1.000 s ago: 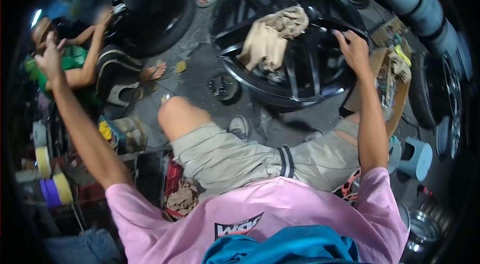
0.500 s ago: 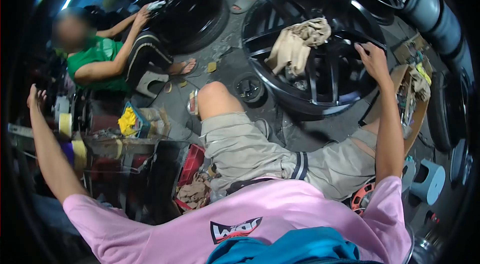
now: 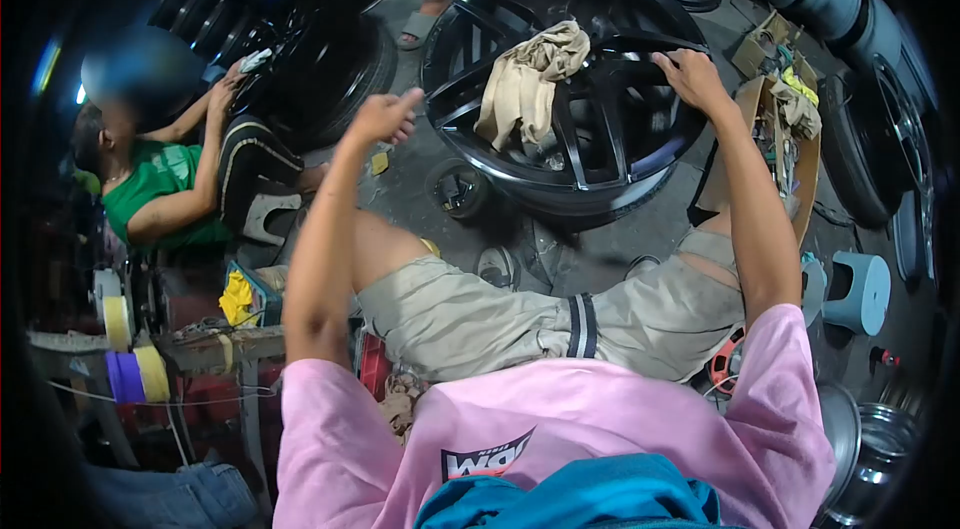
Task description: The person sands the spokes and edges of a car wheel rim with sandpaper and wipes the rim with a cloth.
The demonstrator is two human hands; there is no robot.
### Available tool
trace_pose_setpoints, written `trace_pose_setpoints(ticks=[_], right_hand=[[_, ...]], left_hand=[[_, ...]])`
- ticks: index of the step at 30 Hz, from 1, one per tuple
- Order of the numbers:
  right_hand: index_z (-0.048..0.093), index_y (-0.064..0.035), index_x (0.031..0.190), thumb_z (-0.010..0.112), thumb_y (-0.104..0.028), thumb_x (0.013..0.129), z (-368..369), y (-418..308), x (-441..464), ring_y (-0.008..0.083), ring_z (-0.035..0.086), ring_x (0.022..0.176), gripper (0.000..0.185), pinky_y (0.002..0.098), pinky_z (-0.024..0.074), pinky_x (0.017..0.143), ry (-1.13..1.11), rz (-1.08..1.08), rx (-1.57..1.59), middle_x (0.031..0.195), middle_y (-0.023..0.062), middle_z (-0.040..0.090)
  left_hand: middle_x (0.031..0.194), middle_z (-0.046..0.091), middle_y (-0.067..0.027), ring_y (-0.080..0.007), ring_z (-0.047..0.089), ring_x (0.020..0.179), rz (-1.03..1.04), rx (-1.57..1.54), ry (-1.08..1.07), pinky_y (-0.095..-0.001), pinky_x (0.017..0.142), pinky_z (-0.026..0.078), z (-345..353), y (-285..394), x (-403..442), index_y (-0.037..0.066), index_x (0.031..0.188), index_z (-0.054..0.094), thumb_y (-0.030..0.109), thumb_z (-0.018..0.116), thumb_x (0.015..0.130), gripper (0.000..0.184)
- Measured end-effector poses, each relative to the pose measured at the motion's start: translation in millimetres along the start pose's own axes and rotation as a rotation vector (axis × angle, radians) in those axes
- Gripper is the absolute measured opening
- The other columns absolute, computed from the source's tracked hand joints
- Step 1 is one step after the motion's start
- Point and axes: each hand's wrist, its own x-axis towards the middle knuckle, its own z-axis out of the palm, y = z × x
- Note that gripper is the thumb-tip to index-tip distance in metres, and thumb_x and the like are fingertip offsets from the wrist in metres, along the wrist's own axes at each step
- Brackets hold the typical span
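My left hand [image 3: 388, 119] is raised just left of a large black multi-spoke wheel [image 3: 612, 164], its fingers loosely bent and apart with nothing between them. Over the wheel's upper right side is my right hand [image 3: 692, 79], fingers curled in towards the thumb near a spoke. What it holds, if anything, is hidden. A crumpled beige cloth [image 3: 525, 89] lies across the left spokes and the hub. The wheel lies flat, face up, in front of my knees.
At the left another person [image 3: 165, 184] in green sits by a dark tire, holding a white cloth. Another person's sandalled foot [image 3: 418, 27] is beyond. A round black part [image 3: 457, 189] lies on the floor. On the right are a cardboard box [image 3: 808, 169] and a blue stool [image 3: 858, 294].
My left hand has swung in from the far left to beside the wheel. My right hand stays over the wheel's right side. The camera view has shifted.
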Motion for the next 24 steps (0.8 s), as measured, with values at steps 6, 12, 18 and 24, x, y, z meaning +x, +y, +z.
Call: trace_pose_setpoints(ticks=[6,12,18,24], right_hand=[[0.082,-0.0020,0.102,0.061,-0.046,0.109,2.0,-1.4,3.4,0.0520,0.073,0.097,0.049,0.0582,0.0569,0.091,0.021,0.045,0.001,0.093,0.0301,0.075],[0.082,-0.0011,0.101,0.062,-0.045,0.108,3.0,0.9,11.9,0.0529,0.073,0.096,0.049,0.0574,0.0578,0.091,-0.006,0.048,0.021,0.092,0.0310,0.075],[0.080,0.0012,0.103,0.062,-0.039,0.110,-0.3,-3.1,4.7,0.0530,0.072,0.094,0.045,0.0566,0.0575,0.087,0.004,-0.005,0.097,0.089,0.0324,0.073],[0.078,0.0022,0.100,0.062,-0.037,0.110,-14.5,-28.1,-30.6,0.0530,0.071,0.089,0.044,0.0554,0.0564,0.082,-0.120,0.020,0.103,0.085,0.0318,0.069]], left_hand=[[0.079,0.074,-0.0105,-0.0197,0.070,0.060,-0.014,-0.099,0.041,-0.0290,0.054,0.056,67.4,-6.6,-12.3,-0.004,0.096,0.072,0.070,0.065,0.102,0.074],[0.088,0.076,-0.0144,-0.0244,0.076,0.076,-0.106,-0.476,0.128,-0.0405,0.061,0.062,121.6,-18.8,-31.3,-0.007,0.107,0.077,0.071,0.040,0.112,0.086],[0.082,0.073,-0.0175,-0.0255,0.073,0.069,0.002,-0.406,0.326,-0.0421,0.061,0.058,124.2,-28.8,-14.2,-0.010,0.092,0.075,0.072,0.044,0.110,0.089],[0.091,0.075,-0.0248,-0.0311,0.071,0.093,-0.008,-0.306,0.498,-0.0476,0.091,0.052,111.9,-14.1,19.2,-0.017,0.097,0.074,0.072,0.047,0.108,0.094]])
